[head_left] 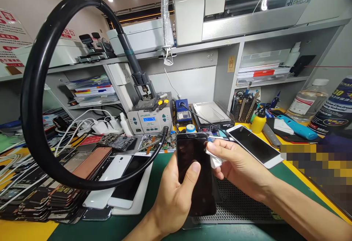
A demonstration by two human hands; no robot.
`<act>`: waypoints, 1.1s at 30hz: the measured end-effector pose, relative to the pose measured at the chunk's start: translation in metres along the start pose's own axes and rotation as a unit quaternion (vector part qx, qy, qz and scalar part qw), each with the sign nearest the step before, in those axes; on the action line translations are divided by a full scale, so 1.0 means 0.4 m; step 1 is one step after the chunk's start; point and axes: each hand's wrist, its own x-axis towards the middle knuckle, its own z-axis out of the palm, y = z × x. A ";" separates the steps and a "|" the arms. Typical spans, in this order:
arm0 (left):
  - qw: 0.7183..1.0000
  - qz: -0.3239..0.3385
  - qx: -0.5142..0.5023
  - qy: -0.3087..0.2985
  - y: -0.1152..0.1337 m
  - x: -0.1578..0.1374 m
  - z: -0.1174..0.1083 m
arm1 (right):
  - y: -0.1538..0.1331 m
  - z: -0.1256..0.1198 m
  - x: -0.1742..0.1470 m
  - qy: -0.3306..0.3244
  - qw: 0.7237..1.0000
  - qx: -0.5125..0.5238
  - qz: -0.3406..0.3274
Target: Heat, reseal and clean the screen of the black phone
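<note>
My left hand [176, 197] grips a black smartphone [196, 193] upright, its thumb lying across the dark screen and its fingers behind the left edge. At the phone's upper right edge, my right hand [236, 160] pinches a crumpled white tissue [215, 159] between thumb and fingers. The tissue is against or very near that edge; exact contact is hard to tell. Beneath the phone lies a dark perforated mat [242, 200] on the green work surface [156, 182]. Just beyond my right hand rests a white-framed phone [254, 144], screen up.
A thick black hose [30, 98] loops over the left side, its end near the soldering station [150, 118]. Stacked phone parts [63, 197] and white phones [110, 178] fill the left. A yellow bottle [258, 121], blue tool [298, 127] and clear bottle [308, 100] stand or lie at right.
</note>
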 end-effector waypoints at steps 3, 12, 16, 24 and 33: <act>1.000 -0.007 0.001 0.012 -0.009 -0.003 0.002 | 0.006 0.007 -0.001 0.053 0.994 -0.076 -0.064; 0.997 -0.019 0.004 0.069 -0.015 0.011 -0.003 | 0.021 0.021 -0.008 0.081 0.972 -0.199 -0.093; 0.993 -0.032 -0.010 0.111 -0.018 0.018 -0.009 | 0.019 0.023 -0.011 0.048 0.975 -0.206 -0.069; 0.984 -0.038 -0.019 0.171 -0.030 0.023 -0.023 | 0.024 0.026 -0.011 -0.008 0.980 -0.200 -0.004; 0.991 -0.036 -0.020 0.131 -0.028 0.020 -0.025 | 0.021 0.029 -0.003 0.022 0.981 -0.188 -0.031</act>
